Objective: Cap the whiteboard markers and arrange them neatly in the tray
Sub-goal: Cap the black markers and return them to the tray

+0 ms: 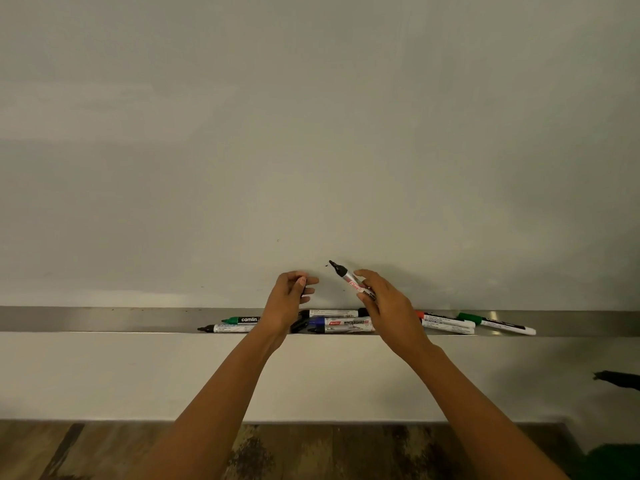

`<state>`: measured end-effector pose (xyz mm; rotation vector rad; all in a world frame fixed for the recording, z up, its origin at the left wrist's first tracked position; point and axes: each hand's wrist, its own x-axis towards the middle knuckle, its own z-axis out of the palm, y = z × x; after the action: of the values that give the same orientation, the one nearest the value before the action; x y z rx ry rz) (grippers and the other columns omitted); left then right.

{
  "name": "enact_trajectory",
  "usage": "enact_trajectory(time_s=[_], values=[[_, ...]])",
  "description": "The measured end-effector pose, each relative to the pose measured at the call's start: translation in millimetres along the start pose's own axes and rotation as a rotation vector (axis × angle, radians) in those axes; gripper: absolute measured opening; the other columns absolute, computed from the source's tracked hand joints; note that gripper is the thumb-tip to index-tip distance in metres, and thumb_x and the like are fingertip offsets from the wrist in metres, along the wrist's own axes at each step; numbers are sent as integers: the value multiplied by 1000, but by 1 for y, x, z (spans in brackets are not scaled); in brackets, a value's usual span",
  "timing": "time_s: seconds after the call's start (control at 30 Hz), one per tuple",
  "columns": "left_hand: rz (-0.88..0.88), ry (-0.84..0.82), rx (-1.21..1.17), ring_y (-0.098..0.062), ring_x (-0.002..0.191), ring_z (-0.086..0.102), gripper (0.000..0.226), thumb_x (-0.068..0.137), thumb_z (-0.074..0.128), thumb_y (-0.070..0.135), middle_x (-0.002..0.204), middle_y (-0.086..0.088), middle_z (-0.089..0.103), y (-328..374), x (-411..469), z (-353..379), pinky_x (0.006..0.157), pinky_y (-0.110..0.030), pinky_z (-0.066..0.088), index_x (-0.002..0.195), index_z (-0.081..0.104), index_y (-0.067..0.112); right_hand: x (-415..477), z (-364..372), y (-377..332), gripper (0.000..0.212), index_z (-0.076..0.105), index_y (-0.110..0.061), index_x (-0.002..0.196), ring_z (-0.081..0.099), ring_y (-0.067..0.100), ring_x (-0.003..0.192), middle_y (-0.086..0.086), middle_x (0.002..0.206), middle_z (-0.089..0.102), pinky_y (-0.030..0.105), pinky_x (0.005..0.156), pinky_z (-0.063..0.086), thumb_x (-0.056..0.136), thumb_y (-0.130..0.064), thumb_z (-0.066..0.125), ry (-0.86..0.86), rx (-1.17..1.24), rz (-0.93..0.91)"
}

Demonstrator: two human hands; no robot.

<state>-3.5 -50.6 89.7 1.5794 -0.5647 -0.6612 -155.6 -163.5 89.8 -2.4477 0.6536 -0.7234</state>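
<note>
My right hand (384, 301) holds an uncapped black marker (346, 277) above the tray, its black tip pointing up and left. My left hand (289, 299) is just to its left, fingers pinched on a small black cap (304, 289) that is mostly hidden. The metal tray (104, 319) runs along the foot of the whiteboard. In it lie a green marker (242, 320), an uncapped black marker (225, 328), a blue marker (341, 322), another black marker (332, 313), a red marker (446, 320) and a green-capped marker (498, 325), lying at mixed angles.
The whiteboard (311, 133) fills the upper view, with a small black mark near the held marker's tip. Below the tray are a pale wall and wooden floor (104, 452). A dark object (620, 379) pokes in at the right edge.
</note>
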Motion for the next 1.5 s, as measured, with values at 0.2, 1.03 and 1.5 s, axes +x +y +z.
enact_trajectory(time_s=[0.2,1.03,1.5], values=[[38,97,-11,-17,98,55,24,89,55,27,103,-2,63,15,-2,-3,88,-31,43,109,63,16,4,-3,-4,33,45,-17,129,49,12,88,9,114,58,20,72,37,95,-16,43,23,-20,-32],[97,-31,-496,-14,85,69,18,80,64,9,87,-1,73,61,-8,-1,80,-20,56,98,67,7,34,-30,-27,28,60,-32,109,46,10,89,-5,97,62,31,73,33,88,-43,45,336,-118,-184],[281,-60,-131,-13,74,71,19,78,66,3,80,5,74,69,-11,-11,74,-17,55,96,69,8,47,-44,-39,33,65,-31,105,55,16,70,-7,83,71,32,60,43,89,-46,41,249,-243,-379]])
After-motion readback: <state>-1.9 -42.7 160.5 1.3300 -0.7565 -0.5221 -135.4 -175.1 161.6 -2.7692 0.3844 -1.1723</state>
